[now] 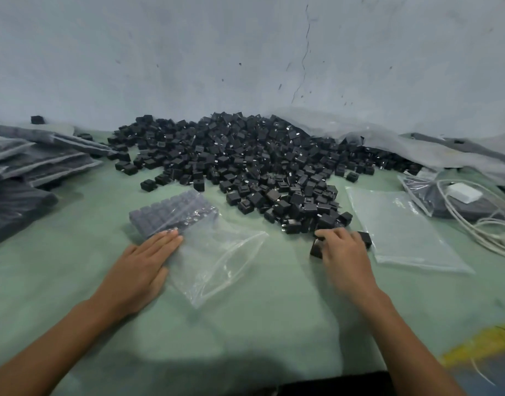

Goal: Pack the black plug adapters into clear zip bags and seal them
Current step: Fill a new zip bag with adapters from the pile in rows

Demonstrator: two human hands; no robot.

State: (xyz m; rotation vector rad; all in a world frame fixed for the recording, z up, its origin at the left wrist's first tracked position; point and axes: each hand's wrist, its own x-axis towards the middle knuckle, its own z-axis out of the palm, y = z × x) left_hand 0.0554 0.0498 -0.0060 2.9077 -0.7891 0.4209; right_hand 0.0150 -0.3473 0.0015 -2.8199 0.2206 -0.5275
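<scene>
Left grip (144, 264): fingers straight and together, palm down, pressing the near-left side of the zip bag (214, 252) onto the tabletop (245, 324), prob. to stop it sliding while I feed it. Packed adapters (171, 212) sit in rows at the bag's far end, just beyond left grip. Bag mouth looks to face right.

Right grip (344, 252): fingers curled round loose adapters (317, 248) at the near edge of the pile (245, 161). Blurred, count unclear. Open bag lies between both grips, apart from the right one. Spare empty bag (402, 230) is just right of right grip, ready for the next lot.
</scene>
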